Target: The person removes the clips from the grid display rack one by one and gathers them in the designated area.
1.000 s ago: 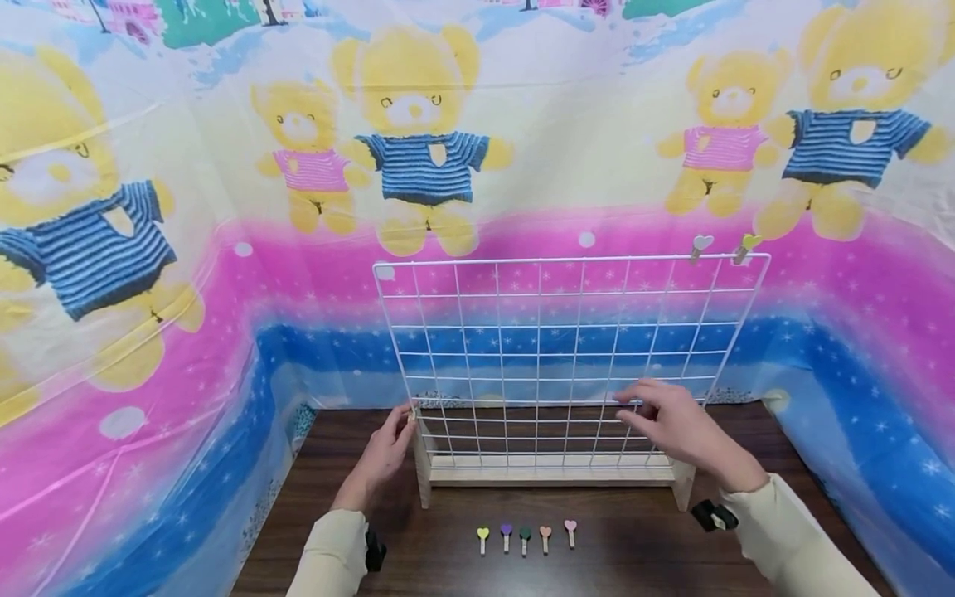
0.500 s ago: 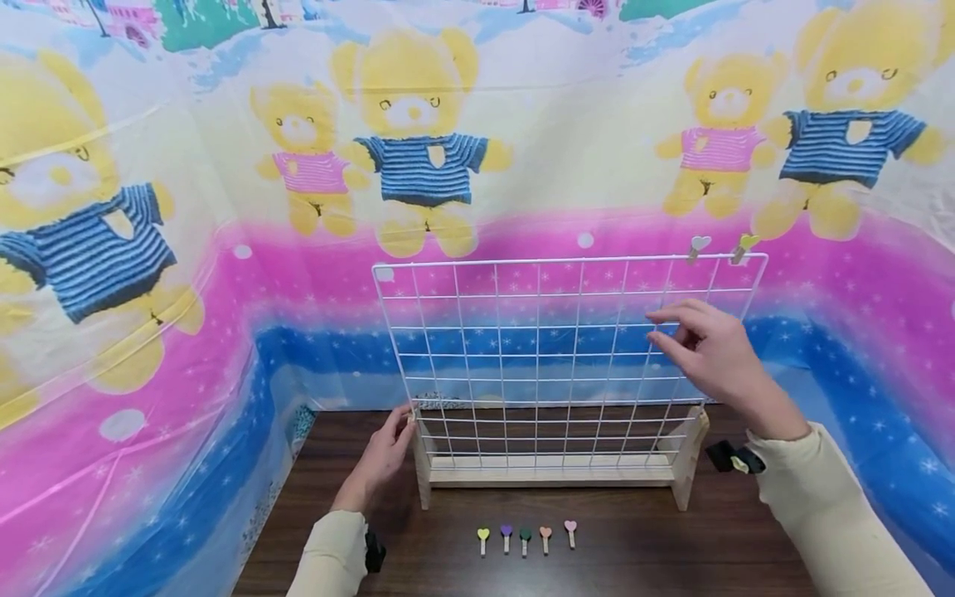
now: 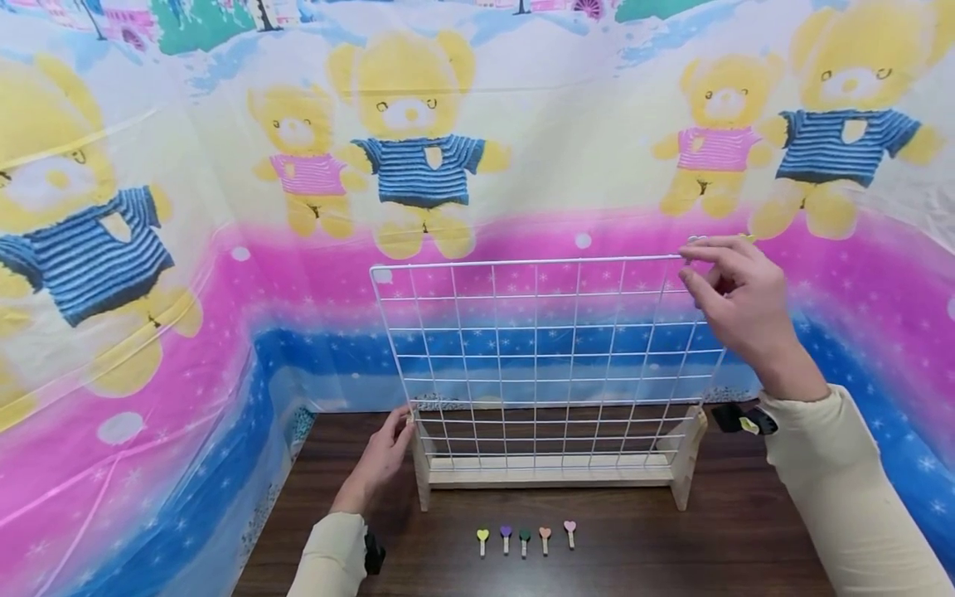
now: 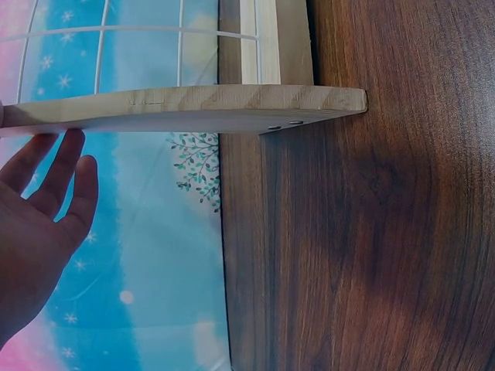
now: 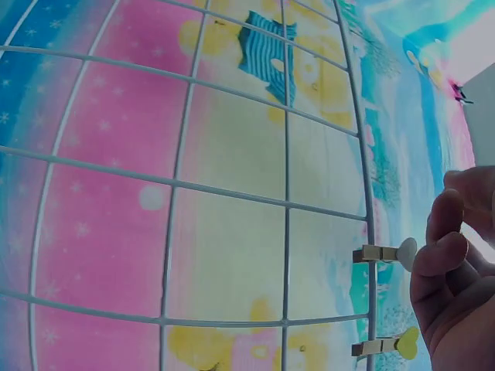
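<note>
A white wire grid [image 3: 515, 311] stands upright in a wooden stand [image 3: 552, 474]. My left hand [image 3: 382, 456] holds the stand's left upright [image 4: 247, 98] near its top, fingertips against the outer side. My right hand [image 3: 746, 303] is at the grid's upper right corner, thumb and index finger apart with nothing between them. Right by its fingers, a small wooden clothespin with a white heart [image 5: 406, 253] is clipped on the top wire. Another clothespin with a yellow heart [image 5: 407, 344] is clipped beside it, mostly hidden behind the hand in the head view.
Several heart clothespins lie in a row on the dark wood table [image 3: 358, 572] before the stand: yellow [image 3: 482, 539], purple [image 3: 506, 537], dark green [image 3: 525, 541], orange [image 3: 545, 539] and pink [image 3: 570, 533]. A bear-print cloth [image 3: 552, 166] hangs behind and at both sides.
My right hand has risen from the lower right of the grid to its top right corner, now covering the two clipped clothespins in part. The left hand has stayed on the stand.
</note>
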Action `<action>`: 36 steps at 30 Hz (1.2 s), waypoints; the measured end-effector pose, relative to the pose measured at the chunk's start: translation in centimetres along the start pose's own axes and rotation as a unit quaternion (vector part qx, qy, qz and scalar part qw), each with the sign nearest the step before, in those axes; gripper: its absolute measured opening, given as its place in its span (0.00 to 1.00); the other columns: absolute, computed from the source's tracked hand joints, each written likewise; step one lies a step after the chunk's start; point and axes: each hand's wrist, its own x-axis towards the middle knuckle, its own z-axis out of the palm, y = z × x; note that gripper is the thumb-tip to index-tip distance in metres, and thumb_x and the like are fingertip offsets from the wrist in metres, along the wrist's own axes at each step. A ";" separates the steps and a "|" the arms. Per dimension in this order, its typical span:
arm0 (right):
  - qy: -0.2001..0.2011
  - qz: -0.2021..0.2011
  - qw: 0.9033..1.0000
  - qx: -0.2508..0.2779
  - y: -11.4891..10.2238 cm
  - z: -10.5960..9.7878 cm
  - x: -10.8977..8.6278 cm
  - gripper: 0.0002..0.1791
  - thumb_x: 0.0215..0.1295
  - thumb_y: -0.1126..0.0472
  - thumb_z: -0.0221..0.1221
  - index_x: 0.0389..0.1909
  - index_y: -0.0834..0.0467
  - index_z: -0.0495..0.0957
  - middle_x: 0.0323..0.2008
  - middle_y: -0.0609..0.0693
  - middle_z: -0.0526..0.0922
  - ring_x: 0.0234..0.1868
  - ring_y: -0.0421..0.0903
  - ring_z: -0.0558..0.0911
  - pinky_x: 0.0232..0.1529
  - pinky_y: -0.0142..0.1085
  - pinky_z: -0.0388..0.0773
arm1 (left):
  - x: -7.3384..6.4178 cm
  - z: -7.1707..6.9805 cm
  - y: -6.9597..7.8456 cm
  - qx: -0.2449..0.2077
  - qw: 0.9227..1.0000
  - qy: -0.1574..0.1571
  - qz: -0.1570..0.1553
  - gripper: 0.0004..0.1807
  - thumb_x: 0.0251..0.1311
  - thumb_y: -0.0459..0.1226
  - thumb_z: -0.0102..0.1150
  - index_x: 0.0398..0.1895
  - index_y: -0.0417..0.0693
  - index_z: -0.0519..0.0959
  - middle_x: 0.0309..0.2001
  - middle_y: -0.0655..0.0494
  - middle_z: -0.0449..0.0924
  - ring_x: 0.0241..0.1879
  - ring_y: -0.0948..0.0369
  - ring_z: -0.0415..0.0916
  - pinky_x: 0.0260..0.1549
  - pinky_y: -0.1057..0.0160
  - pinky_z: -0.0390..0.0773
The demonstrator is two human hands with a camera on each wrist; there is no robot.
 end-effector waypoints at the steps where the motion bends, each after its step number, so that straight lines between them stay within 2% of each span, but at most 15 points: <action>1: 0.006 0.005 1.000 0.004 0.0 0.0 0.2 0.17 0.56 0.73 0.64 0.48 0.64 0.81 0.47 0.53 0.79 0.22 0.30 0.71 0.25 0.20 0.67 | 0.0 0.0 0.0 -0.001 1.000 -0.001 0.000 0.21 0.73 0.40 0.43 0.67 0.55 0.63 0.60 0.40 0.70 0.59 0.46 0.67 0.53 0.44 0.68; 4: 0.014 0.022 1.000 0.012 -0.1 -0.1 0.6 0.17 0.59 0.71 0.62 0.51 0.64 0.80 0.52 0.51 0.78 0.22 0.28 0.73 0.25 0.19 0.69 | -0.1 -0.1 0.0 -0.003 1.000 -0.003 -0.002 0.20 0.73 0.39 0.43 0.67 0.56 0.63 0.60 0.41 0.71 0.59 0.47 0.67 0.54 0.44 0.68; 8: 0.002 0.042 0.999 0.000 0.1 -0.1 0.9 0.18 0.62 0.67 0.60 0.54 0.62 0.79 0.55 0.48 0.76 0.22 0.28 0.74 0.25 0.19 0.69 | 0.0 -0.1 0.0 -0.004 1.000 -0.004 -0.004 0.20 0.73 0.39 0.43 0.66 0.57 0.63 0.60 0.42 0.71 0.59 0.48 0.68 0.54 0.44 0.68; 16: -0.030 0.090 0.995 -0.014 0.8 -0.3 1.4 0.19 0.65 0.63 0.58 0.57 0.60 0.76 0.55 0.51 0.74 0.20 0.27 0.74 0.22 0.19 0.69 | 0.0 0.0 -0.1 -0.001 1.000 -0.001 -0.004 0.20 0.73 0.39 0.43 0.66 0.56 0.63 0.60 0.42 0.70 0.59 0.48 0.67 0.54 0.44 0.68; 19: -0.036 0.105 0.994 -0.011 0.9 -0.3 1.6 0.19 0.66 0.62 0.57 0.58 0.59 0.76 0.51 0.52 0.75 0.18 0.29 0.74 0.20 0.20 0.69 | 0.0 0.0 -0.1 0.001 1.000 0.002 0.000 0.20 0.73 0.39 0.43 0.66 0.56 0.63 0.59 0.41 0.71 0.59 0.47 0.68 0.53 0.44 0.69; 25: -0.053 0.140 0.989 -0.017 1.0 -0.4 1.8 0.18 0.69 0.58 0.55 0.57 0.57 0.77 0.36 0.53 0.80 0.16 0.36 0.74 0.14 0.26 0.67 | -0.1 0.1 0.0 0.003 1.000 0.004 0.006 0.20 0.73 0.40 0.43 0.66 0.55 0.64 0.59 0.41 0.71 0.59 0.47 0.68 0.53 0.44 0.69; 32: -0.057 0.164 0.985 -0.023 1.2 -0.4 2.0 0.17 0.69 0.57 0.55 0.55 0.58 0.78 0.33 0.55 0.82 0.16 0.38 0.75 0.14 0.27 0.68 | 0.0 0.0 0.0 0.004 1.000 0.003 0.008 0.20 0.73 0.40 0.43 0.66 0.54 0.63 0.59 0.41 0.71 0.59 0.47 0.68 0.53 0.44 0.69; 36: -0.058 0.166 0.984 -0.030 1.3 -0.4 2.1 0.14 0.68 0.57 0.56 0.50 0.58 0.80 0.28 0.53 0.81 0.15 0.39 0.74 0.11 0.30 0.64 | -0.1 0.0 0.1 0.002 1.000 0.002 0.007 0.20 0.73 0.40 0.43 0.66 0.54 0.64 0.59 0.41 0.71 0.59 0.47 0.68 0.53 0.45 0.69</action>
